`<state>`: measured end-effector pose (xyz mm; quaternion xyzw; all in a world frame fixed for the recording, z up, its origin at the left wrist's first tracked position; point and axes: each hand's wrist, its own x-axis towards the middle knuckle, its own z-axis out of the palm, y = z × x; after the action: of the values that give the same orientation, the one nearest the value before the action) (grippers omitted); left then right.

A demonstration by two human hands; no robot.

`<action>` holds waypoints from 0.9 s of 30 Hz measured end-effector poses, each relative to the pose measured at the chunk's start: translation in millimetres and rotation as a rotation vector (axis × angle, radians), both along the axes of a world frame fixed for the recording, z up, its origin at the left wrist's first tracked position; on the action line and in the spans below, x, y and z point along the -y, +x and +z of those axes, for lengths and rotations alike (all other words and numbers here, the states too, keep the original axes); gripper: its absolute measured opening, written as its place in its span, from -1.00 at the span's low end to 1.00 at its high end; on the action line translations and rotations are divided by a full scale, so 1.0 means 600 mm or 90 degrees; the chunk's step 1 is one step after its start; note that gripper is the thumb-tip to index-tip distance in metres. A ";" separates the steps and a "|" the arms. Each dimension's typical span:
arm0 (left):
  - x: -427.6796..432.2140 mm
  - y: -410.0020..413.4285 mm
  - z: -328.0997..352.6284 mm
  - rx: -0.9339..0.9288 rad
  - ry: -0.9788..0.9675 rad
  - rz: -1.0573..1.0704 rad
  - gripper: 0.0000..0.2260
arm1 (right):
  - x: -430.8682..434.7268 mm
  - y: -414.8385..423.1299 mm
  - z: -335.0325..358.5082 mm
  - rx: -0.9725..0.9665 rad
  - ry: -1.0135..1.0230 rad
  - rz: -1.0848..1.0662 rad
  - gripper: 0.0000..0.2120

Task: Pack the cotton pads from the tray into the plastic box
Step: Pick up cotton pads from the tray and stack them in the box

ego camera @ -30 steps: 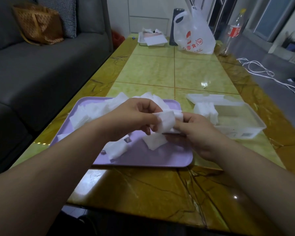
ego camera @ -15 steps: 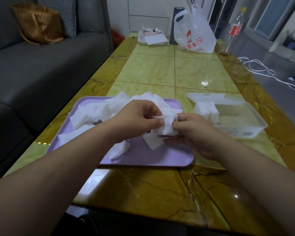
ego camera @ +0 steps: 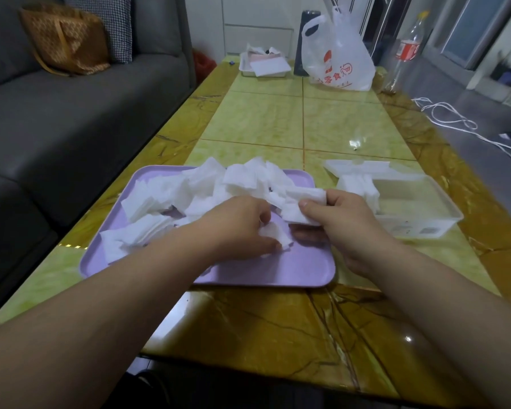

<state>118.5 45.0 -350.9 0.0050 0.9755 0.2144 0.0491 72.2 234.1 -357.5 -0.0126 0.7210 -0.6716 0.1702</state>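
Note:
A lilac tray (ego camera: 301,270) lies on the table in front of me, with several white cotton pads (ego camera: 189,190) heaped over its far and left parts. My right hand (ego camera: 348,219) holds a small stack of pads (ego camera: 300,205) above the tray's right side, thumb on top. My left hand (ego camera: 236,228) is down on the tray floor, fingers pinching a single pad (ego camera: 275,236). To the right stands the clear plastic box (ego camera: 425,228), lid open, with a stack of pads (ego camera: 357,187) upright at its left end.
The green and brown marble table (ego camera: 278,122) runs away from me. At its far end stand a white plastic bag (ego camera: 340,60), a white tray with papers (ego camera: 263,66) and a bottle (ego camera: 404,54). A grey sofa (ego camera: 71,107) lies left; white cables (ego camera: 455,122) trail on the floor right.
My left hand has let go of the stack and dropped to the tray, where it now pinches a loose pad. My right hand keeps the stack and has shifted slightly right.

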 end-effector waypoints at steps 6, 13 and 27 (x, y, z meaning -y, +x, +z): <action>-0.013 0.002 0.013 0.072 0.018 0.019 -0.73 | -0.001 0.000 0.000 -0.022 0.017 -0.027 -0.90; -0.002 0.005 0.026 0.041 0.309 0.076 -0.66 | -0.002 -0.003 -0.002 -0.011 0.009 -0.026 -0.88; 0.019 -0.005 0.038 -0.012 0.472 0.043 -0.81 | -0.005 0.000 0.010 0.020 -0.032 0.200 -0.67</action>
<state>115.4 33.7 -328.2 -0.0076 0.8315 0.5548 0.0281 72.2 237.2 -351.5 -0.1189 0.6904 -0.6544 0.2845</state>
